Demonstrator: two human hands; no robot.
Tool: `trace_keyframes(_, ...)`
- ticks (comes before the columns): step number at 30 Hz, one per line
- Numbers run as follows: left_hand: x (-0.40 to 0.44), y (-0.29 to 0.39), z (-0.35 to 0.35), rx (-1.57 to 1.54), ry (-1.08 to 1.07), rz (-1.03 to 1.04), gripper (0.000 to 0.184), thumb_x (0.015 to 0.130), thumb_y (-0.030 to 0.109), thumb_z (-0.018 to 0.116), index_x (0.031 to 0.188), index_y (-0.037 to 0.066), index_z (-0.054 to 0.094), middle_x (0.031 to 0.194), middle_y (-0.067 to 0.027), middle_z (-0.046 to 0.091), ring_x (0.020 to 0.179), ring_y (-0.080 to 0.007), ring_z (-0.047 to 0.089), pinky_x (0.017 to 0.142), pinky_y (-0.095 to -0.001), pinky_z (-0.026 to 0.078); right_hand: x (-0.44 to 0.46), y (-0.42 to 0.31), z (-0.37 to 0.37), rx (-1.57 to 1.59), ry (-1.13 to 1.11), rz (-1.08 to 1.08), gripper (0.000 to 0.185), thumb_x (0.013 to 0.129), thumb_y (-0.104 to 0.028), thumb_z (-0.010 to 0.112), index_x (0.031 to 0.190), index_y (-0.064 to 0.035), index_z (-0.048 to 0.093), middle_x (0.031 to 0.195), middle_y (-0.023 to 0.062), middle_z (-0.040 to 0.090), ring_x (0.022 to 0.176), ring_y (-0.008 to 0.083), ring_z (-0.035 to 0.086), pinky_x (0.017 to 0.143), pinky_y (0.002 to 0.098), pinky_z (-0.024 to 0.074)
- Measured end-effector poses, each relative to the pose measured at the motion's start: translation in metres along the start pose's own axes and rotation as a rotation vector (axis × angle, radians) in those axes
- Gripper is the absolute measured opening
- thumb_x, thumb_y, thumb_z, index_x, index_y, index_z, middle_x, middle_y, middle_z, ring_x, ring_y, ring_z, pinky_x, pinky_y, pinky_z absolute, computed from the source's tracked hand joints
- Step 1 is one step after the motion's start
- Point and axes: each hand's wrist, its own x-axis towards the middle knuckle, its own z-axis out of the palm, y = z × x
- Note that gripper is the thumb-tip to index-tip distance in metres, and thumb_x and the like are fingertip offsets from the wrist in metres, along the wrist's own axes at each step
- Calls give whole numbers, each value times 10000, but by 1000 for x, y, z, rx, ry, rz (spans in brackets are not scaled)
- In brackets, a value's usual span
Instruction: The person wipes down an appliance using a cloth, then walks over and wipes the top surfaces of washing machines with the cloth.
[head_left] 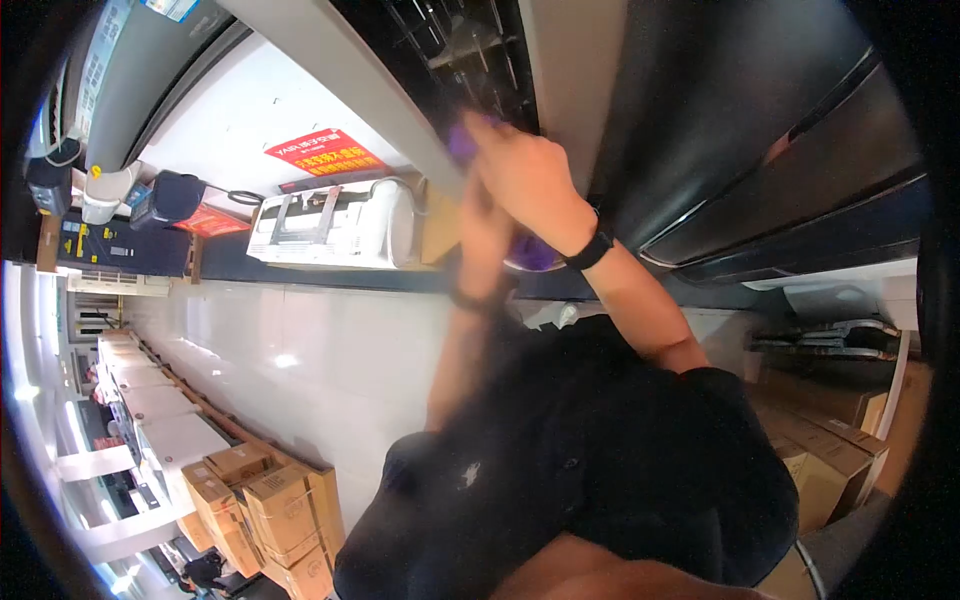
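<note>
Meeting before a tall grey unit (pixel 575 75), the right hand (pixel 532 182) overlaps the left hand (pixel 482 215) in view. The right hand's fingers are bent toward purple material (pixel 463 143); whether they grip it cannot be told. The left hand is blurred and partly covered, its state indeterminable. The purple material lies at the fingertips, beside the unit's dark recess (pixel 470 50); a second purple patch (pixel 533 252) shows below the hands, its connection unclear. A black wristband (pixel 593 248) sits on the right wrist.

Surface: a dark, low platform (pixel 330 275) runs across the view, bearing a white appliance (pixel 340 225) left of the hands. Cardboard (pixel 440 222) adjoins the appliance's near end. A red sign (pixel 325 152) lies just behind.

Floor: glossy, pale tiles (pixel 285 350) extend from the platform edge to stacked cartons (pixel 270 500), giving moving room on the left side.

Obstructions: dark glossy cabinets (pixel 780 170) close in on the right, with more boxes (pixel 825 455) below them. Another person (pixel 205 570) is visible far off, beyond the stacked cartons.
</note>
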Motion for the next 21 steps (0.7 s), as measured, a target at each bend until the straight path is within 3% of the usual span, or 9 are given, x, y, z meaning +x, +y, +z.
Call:
trace_keyframes(2, 0, 2, -2, -15, 17, 37, 410, 936, 145, 673, 1302, -8, 569, 1172, -83, 676, 1067, -155, 626, 920, -310, 490, -2, -1, 10, -38, 12, -10, 587, 861, -205, 631, 1434, -135, 529, 944, 144, 688, 777, 338, 696, 660, 458, 558)
trace_keyframes(5, -3, -12, -14, 106, -17, -72, 424, 936, 108, 644, 1335, -6, 559, 1095, -76, 696, 995, -137, 641, 863, -298, 506, -15, 2, -1, 51, -39, -52, 643, 859, -199, 623, 1481, -135, 474, 976, 164, 685, 801, 356, 700, 675, 464, 564)
trace_keyframes(8, 1, -3, -4, 140, 79, -51, 534, 924, 57, 595, 1447, 10, 496, 893, -30, 650, 793, -92, 588, 706, -263, 487, -31, 13, -9, 207, -2, -7, 565, 868, -163, 615, 1418, -105, 498, 1000, 188, 690, 838, 377, 705, 719, 477, 574)
trace_keyframes(11, 0, 7, 0, 181, 92, -181, 661, 907, 19, 556, 1549, 37, 397, 736, 6, 556, 637, -51, 483, 574, -239, 433, -37, 17, -12, 401, 104, 300, 415, 876, -139, 640, 1274, -66, 548, 1022, 190, 697, 868, 392, 706, 758, 467, 575)
trace_keyframes(14, 0, 7, -1, 221, 77, -185, 722, 885, -1, 537, 1577, 55, 340, 684, 35, 478, 586, -37, 394, 515, -236, 385, -33, 25, -6, 578, 307, 282, 320, 881, -144, 689, 1156, -48, 556, 1022, 194, 703, 869, 396, 712, 756, 447, 575)
trace_keyframes(18, 1, 11, -6, 155, 37, -212, 694, 936, 57, 593, 1581, 47, 335, 836, 17, 569, 674, -37, 478, 592, -218, 432, -23, 11, -10, 597, 394, 92, 416, 891, -166, 699, 1259, -33, 558, 1145, 212, 672, 1056, 392, 673, 901, 442, 533)
trace_keyframes(19, 1, 5, -6, 100, 34, -198, 692, 949, 79, 609, 1582, 44, 331, 905, 2, 595, 725, -44, 512, 638, -214, 452, -23, 9, -10, 549, 387, -7, 418, 915, -75, 677, 1299, -26, 518, 1167, 207, 651, 1012, 300, 679, 885, 392, 541)
trace_keyframes(20, 0, 0, -7, 45, 31, -184, 692, 962, 100, 626, 1583, 40, 326, 973, -13, 622, 776, -50, 547, 683, -209, 472, -21, 4, -11, 550, 388, 11, 430, 904, -75, 678, 1301, -30, 518, 1180, 215, 642, 1018, 320, 674, 893, 405, 536)
trace_keyframes(21, -1, -2, -4, -66, 30, -139, 692, 977, 161, 664, 1571, 17, 340, 1212, -66, 618, 1015, -100, 588, 881, -244, 483, -18, -4, -14, 553, 389, 30, 443, 893, -75, 679, 1304, -34, 518, 1193, 223, 634, 1023, 339, 669, 901, 417, 531)
